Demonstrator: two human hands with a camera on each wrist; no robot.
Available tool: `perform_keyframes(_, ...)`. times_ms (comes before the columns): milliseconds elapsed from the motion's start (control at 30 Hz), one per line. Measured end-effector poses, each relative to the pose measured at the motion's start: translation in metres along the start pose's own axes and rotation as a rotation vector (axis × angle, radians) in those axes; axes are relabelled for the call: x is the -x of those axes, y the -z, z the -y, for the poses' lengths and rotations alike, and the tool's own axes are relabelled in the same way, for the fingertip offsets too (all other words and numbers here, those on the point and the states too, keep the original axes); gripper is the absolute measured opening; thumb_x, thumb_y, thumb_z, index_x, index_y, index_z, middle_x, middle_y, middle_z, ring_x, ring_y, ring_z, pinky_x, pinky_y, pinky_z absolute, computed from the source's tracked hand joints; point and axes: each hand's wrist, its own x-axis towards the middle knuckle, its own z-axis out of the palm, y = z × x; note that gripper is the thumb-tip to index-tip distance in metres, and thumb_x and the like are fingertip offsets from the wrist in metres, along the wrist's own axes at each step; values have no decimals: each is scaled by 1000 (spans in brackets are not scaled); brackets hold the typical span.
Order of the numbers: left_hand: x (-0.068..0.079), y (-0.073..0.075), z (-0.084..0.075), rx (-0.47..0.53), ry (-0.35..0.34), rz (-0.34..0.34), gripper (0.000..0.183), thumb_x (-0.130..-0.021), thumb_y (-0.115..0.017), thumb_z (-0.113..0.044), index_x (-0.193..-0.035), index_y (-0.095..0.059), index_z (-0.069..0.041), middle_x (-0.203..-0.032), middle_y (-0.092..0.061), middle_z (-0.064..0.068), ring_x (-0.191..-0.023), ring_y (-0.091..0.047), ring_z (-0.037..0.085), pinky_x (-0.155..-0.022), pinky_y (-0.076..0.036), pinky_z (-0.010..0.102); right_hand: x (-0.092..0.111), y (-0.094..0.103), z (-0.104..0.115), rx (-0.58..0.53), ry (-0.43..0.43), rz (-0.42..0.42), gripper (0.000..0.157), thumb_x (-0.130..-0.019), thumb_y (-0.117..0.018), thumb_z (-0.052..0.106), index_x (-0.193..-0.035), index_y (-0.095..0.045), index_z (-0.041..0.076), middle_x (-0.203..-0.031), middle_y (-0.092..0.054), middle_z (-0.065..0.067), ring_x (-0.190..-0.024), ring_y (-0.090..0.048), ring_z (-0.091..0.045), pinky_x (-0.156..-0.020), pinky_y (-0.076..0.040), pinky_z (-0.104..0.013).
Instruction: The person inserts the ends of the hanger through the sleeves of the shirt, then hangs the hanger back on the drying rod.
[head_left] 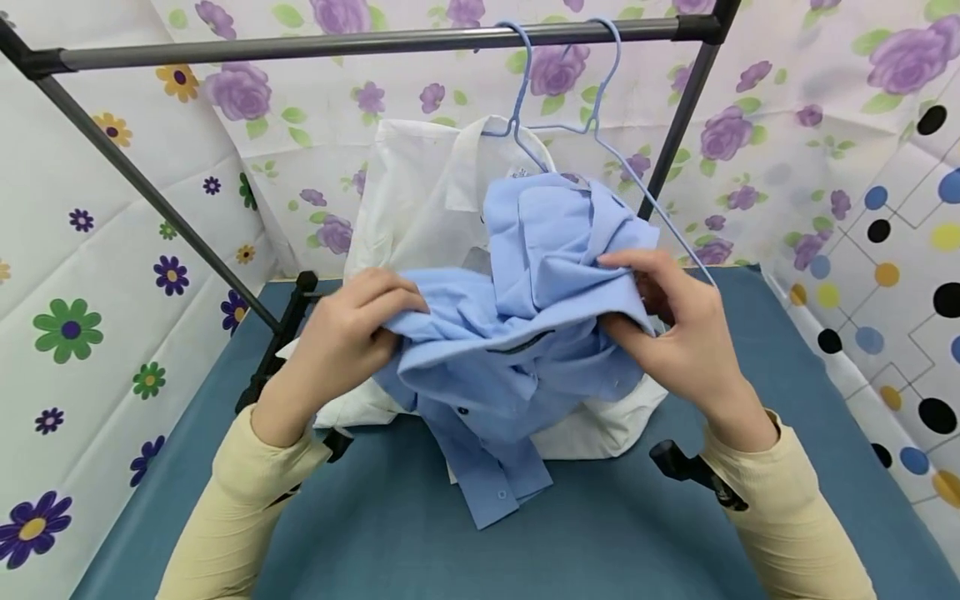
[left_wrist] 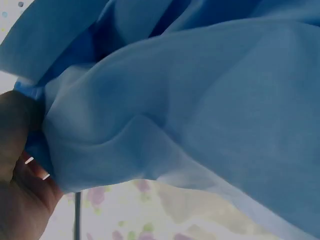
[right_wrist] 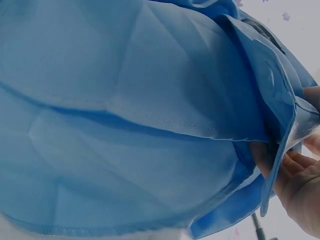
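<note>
A light blue shirt [head_left: 517, 400] is bunched up between both hands, its collar and dark buttons showing and a cuff dangling below. At its left side, my left hand [head_left: 341, 333] grips the fabric with bent fingers. The right hand [head_left: 682, 325] pinches the edge on the other side, thumb below and fingers above. In the left wrist view, shirt cloth [left_wrist: 190, 110] fills most of the picture. Seen from the right wrist, the fingers [right_wrist: 295, 170] reach around a stitched edge of the shirt. Behind it, a blue hanger [head_left: 645, 183] is partly hidden.
A dark metal rail [head_left: 300, 46] runs across the back, with another blue hanger [head_left: 517, 83] carrying a white shirt [head_left: 412, 200]. White cloth also spreads over the blue-green table [head_left: 600, 533]. Flower-patterned sheets [head_left: 97, 275] and a dotted sheet [head_left: 885, 292] enclose the space.
</note>
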Motion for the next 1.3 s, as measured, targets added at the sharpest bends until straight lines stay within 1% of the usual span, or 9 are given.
perform_keyframes(167,23,-19,2,41,54,190,32,-75,-50,7,-94,-65,-14,-98,-59,-2,-94,-54,14,-77,-45,31,26,-9,-14,3,-53,98,43,-72,-69,-5,-113,-60,3,-73,-51,3,-53,-43,-7,-50,-35,-20)
perform_keyframes(333,43,-40,4,87,97,389,34,-73,-56,5,-96,-63,-20,-97,-55,-8,-87,-51,7,-70,-44,28,58,-17,-28,32,-175,239,42,-74,-71,1,-112,-57,15,-79,-53,9,-63,-53,-5,-57,-44,-19)
perform_keyframes(467,56,-55,4,116,109,504,35,-71,-58,2,-97,-63,-21,-94,-53,-10,-82,-49,8,-71,-43,27,80,-25,-40,29,-256,370,40,-78,-71,6,-111,-55,24,-84,-57,12,-70,-56,-4,-62,-48,-23)
perform_keyframes(600,70,-70,3,113,123,605,33,-72,-60,-2,-99,-64,-22,-93,-53,-11,-80,-49,7,-70,-43,26,100,-36,-54,57,-304,495,41,-80,-70,11,-112,-52,29,-87,-57,13,-69,-54,-4,-61,-45,-26)
perform_keyframes(800,91,-97,3,123,220,799,30,-79,-59,-7,-102,-62,-25,-95,-52,-10,-80,-49,7,-66,-43,24,125,-51,-72,97,-345,661,33,-83,-68,17,-109,-50,25,-84,-55,8,-68,-51,-7,-62,-42,-27)
perform_keyframes(900,96,-107,2,140,255,867,28,-81,-57,-7,-103,-60,-25,-96,-51,-9,-82,-48,8,-66,-43,25,134,-55,-77,95,-381,772,41,-87,-64,22,-123,-46,21,-91,-57,3,-71,-50,-9,-64,-41,-28)
perform_keyframes(1067,91,-101,1,221,259,901,30,-81,-59,-5,-106,-59,-21,-101,-52,-6,-89,-49,10,-75,-44,28,135,-51,-78,85,-449,866,57,-90,-60,31,-140,-33,23,-98,-59,0,-67,-51,-7,-63,-40,-28)
perform_keyframes(1200,81,-79,0,339,290,943,33,-85,-61,-8,-115,-57,-19,-111,-53,-6,-102,-49,9,-88,-41,31,127,-40,-74,105,-391,865,43,-90,-61,36,-129,-43,31,-103,-57,9,-74,-52,-5,-66,-42,-27)
perform_keyframes(1300,75,-60,-5,397,328,940,32,-89,-61,-18,-121,-56,-20,-119,-52,-8,-111,-46,7,-93,-39,32,120,-28,-68,131,-374,839,39,-88,-62,40,-124,-49,33,-110,-51,11,-80,-53,-8,-67,-43,-27)
